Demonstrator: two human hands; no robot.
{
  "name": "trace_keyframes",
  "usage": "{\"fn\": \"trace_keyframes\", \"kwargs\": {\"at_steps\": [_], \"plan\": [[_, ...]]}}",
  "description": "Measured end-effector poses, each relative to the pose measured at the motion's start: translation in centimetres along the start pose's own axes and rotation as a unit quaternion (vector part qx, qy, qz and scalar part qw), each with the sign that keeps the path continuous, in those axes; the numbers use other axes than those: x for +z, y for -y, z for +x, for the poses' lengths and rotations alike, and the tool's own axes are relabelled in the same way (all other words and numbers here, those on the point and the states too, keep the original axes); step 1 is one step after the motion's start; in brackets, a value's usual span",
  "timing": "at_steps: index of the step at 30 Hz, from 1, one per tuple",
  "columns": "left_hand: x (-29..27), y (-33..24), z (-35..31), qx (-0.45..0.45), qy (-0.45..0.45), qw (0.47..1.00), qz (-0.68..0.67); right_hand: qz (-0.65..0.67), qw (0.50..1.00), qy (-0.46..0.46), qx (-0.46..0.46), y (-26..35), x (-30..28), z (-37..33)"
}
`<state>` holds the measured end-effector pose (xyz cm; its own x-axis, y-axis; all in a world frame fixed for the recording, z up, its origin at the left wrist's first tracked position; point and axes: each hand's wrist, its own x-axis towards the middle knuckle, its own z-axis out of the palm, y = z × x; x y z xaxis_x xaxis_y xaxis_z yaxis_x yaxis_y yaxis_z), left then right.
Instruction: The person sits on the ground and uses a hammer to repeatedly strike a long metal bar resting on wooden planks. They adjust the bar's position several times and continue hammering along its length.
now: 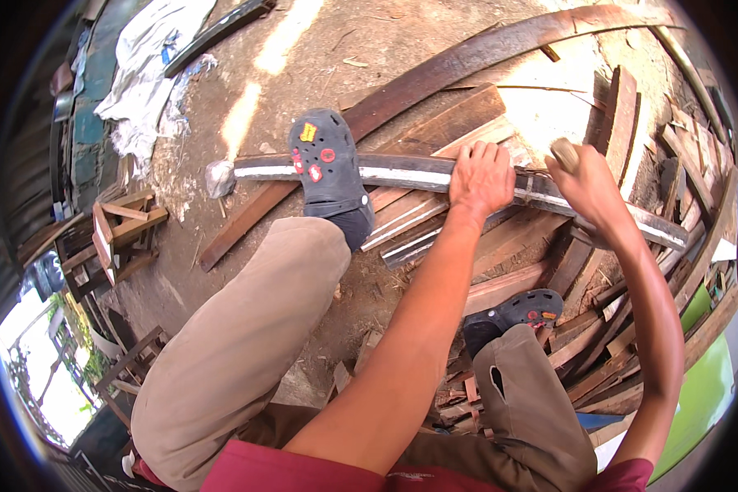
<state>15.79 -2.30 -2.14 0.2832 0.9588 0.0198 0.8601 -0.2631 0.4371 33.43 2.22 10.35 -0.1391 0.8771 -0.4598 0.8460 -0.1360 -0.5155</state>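
Note:
A long dark wooden plank [414,172] with a white stripe along it lies across the heap of timber. My left foot, in a dark clog [324,160], presses on its left part. My left hand [481,180] is closed over the plank near its middle. Farther right, my right hand [590,184] is wrapped around a light wooden handle [564,154], whose butt sticks out above the fist. A dark shape shows just below that fist, but the working end of the tool is too unclear to name.
Loose boards [500,246] lie under and beside the plank. A long curved beam [467,66] arches behind it. Stacked scrap wood [689,172] crowds the right side. At left are a small wooden frame [127,230] and a white sack [152,66]. My other clog [529,310] rests among offcuts.

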Motion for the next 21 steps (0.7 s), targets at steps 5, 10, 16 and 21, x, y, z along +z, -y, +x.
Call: {"fn": "trace_keyframes", "kwargs": {"at_steps": [5, 10, 16, 21], "plan": [[0.3, 0.3, -0.5, -0.020, 0.003, 1.000, 0.009, 0.134, 0.990, -0.013, 0.042, -1.0, -1.0, -10.2], [0.1, 0.0, -0.5, 0.003, -0.066, 0.998, -0.004, 0.277, 0.953, -0.111, 0.044, -5.2, 2.0, -18.5], [-2.7, 0.1, -1.9, 0.037, 0.007, 0.999, -0.029, 0.290, 0.923, -0.222, 0.118, -4.0, 2.4, -23.7], [-4.9, 0.6, 0.0, 0.167, 0.144, 0.975, 0.007, 0.311, 0.873, -0.352, 0.131, -5.3, 1.1, -28.5]]}}
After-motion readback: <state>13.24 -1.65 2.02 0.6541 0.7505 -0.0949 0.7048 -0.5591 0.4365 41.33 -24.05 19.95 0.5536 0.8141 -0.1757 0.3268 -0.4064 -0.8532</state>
